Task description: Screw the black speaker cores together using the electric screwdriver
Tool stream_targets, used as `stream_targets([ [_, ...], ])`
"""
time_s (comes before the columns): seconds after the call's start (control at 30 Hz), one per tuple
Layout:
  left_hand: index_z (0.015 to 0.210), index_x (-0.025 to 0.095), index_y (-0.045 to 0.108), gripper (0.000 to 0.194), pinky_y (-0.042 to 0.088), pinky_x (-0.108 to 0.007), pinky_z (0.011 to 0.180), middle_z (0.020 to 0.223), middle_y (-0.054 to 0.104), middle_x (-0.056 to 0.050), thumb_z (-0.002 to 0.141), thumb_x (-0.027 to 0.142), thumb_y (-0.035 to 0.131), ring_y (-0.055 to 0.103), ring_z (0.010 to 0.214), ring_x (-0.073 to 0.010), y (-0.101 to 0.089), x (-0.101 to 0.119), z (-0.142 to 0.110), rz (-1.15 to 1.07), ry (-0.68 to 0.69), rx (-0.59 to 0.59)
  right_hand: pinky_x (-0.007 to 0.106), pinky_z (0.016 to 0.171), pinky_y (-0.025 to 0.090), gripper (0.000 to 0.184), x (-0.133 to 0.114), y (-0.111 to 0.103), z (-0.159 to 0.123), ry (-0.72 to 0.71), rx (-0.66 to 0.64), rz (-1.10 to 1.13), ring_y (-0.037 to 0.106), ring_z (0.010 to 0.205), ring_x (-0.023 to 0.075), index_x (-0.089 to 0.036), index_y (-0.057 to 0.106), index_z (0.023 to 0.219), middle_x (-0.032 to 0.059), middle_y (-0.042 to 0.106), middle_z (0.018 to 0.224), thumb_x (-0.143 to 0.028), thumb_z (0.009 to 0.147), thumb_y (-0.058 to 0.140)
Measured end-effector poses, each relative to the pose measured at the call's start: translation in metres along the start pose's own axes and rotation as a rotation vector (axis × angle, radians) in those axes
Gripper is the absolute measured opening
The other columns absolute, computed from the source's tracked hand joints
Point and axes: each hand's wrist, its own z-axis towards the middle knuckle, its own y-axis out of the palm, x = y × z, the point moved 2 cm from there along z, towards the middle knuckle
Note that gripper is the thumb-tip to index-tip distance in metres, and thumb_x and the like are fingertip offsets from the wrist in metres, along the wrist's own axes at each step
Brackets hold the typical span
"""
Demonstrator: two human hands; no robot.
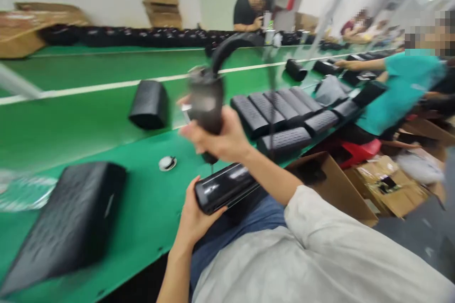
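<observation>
My right hand point(231, 139) is wrapped round a dark electric screwdriver point(207, 99), blurred by motion. Its thin bit points down toward the left end of a glossy black casing point(225, 185); whether the two touch I cannot tell. From below and the left, my left hand point(195, 215) grips that casing, thumb and fingers on its end, and it rests near my lap at the table edge. A thick black hose-like piece curves up from the screwdriver's top. Left of my hands lies a small round white part point(167, 163) on the green table point(149, 208).
A large black casing point(71, 213) lies at the left, near clear plastic wrap point(28, 191). Another black casing point(149, 104) stands farther back. Several more casings point(277, 106) lie in a row at right. Open cardboard boxes point(334, 189) and a person in teal point(405, 90) are on the right.
</observation>
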Motion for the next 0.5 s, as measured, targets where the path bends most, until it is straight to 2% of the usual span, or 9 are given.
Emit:
stream_targets([
  [0.07, 0.174, 0.024, 0.040, 0.119, 0.061, -0.065, 0.127, 0.158, 0.068, -0.019, 0.078, 0.057, 0.101, 0.074, 0.148, -0.0431, -0.001, 0.002, -0.001, 0.006, -0.012, -0.016, 0.023, 0.055, 0.054, 0.054, 0.008, -0.002, 0.011, -0.165, -0.137, 0.057, 0.061, 0.050, 0.0092, -0.027, 0.075, 0.119, -0.0150, 0.064, 0.065, -0.050, 0.080, 0.104],
  [0.1, 0.176, 0.024, 0.038, 0.120, 0.060, -0.063, 0.128, 0.161, 0.066, -0.020, 0.079, 0.055, 0.102, 0.072, 0.151, -0.0430, -0.001, 0.002, -0.001, 0.016, -0.009, -0.020, 0.026, 0.055, 0.055, 0.048, 0.009, -0.007, 0.021, -0.302, -0.131, 0.070, 0.061, 0.050, 0.0108, -0.027, 0.073, 0.120, -0.0137, 0.064, 0.065, -0.048, 0.087, 0.101],
  [0.17, 0.177, 0.024, 0.037, 0.121, 0.058, -0.062, 0.130, 0.167, 0.062, -0.022, 0.080, 0.051, 0.104, 0.069, 0.156, -0.0433, -0.002, 0.003, -0.003, 0.031, 0.011, -0.025, 0.029, 0.052, 0.052, 0.039, 0.014, -0.017, 0.042, -0.527, -0.028, 0.053, 0.059, 0.048, 0.0119, -0.028, 0.069, 0.113, -0.0122, 0.061, 0.064, -0.050, 0.095, 0.096],
  [0.23, 0.178, 0.025, 0.035, 0.124, 0.057, -0.061, 0.131, 0.171, 0.059, -0.023, 0.079, 0.050, 0.105, 0.067, 0.158, -0.0435, -0.002, 0.003, -0.004, 0.029, 0.031, -0.035, 0.031, 0.049, 0.042, 0.045, 0.022, -0.025, 0.062, -0.625, 0.069, 0.004, 0.050, 0.046, 0.0099, -0.030, 0.064, 0.105, -0.0129, 0.054, 0.062, -0.061, 0.096, 0.094],
  [0.33, 0.180, 0.026, 0.033, 0.126, 0.057, -0.060, 0.131, 0.170, 0.059, -0.023, 0.080, 0.050, 0.106, 0.068, 0.156, -0.0429, -0.001, 0.003, -0.006, 0.008, 0.044, -0.047, 0.034, 0.052, 0.032, 0.061, 0.038, -0.030, 0.087, -0.639, 0.049, -0.128, 0.038, 0.050, 0.0068, -0.031, 0.059, 0.107, -0.0132, 0.049, 0.064, -0.082, 0.094, 0.090],
  [0.43, 0.180, 0.026, 0.032, 0.126, 0.057, -0.060, 0.131, 0.170, 0.059, -0.022, 0.080, 0.049, 0.106, 0.068, 0.156, -0.0430, -0.001, 0.002, -0.006, -0.001, 0.044, -0.048, 0.036, 0.056, 0.028, 0.086, 0.052, -0.031, 0.100, -0.587, 0.067, -0.198, 0.030, 0.057, 0.0076, -0.034, 0.056, 0.108, -0.0133, 0.045, 0.065, -0.103, 0.073, 0.091],
  [0.5, 0.180, 0.027, 0.032, 0.127, 0.057, -0.061, 0.131, 0.170, 0.059, -0.022, 0.079, 0.049, 0.107, 0.068, 0.156, -0.0432, -0.001, 0.001, -0.007, -0.001, 0.035, -0.050, 0.038, 0.059, 0.027, 0.096, 0.058, -0.031, 0.101, -0.529, 0.096, -0.198, 0.029, 0.060, 0.0099, -0.035, 0.055, 0.108, -0.0122, 0.044, 0.066, -0.113, 0.062, 0.087],
])
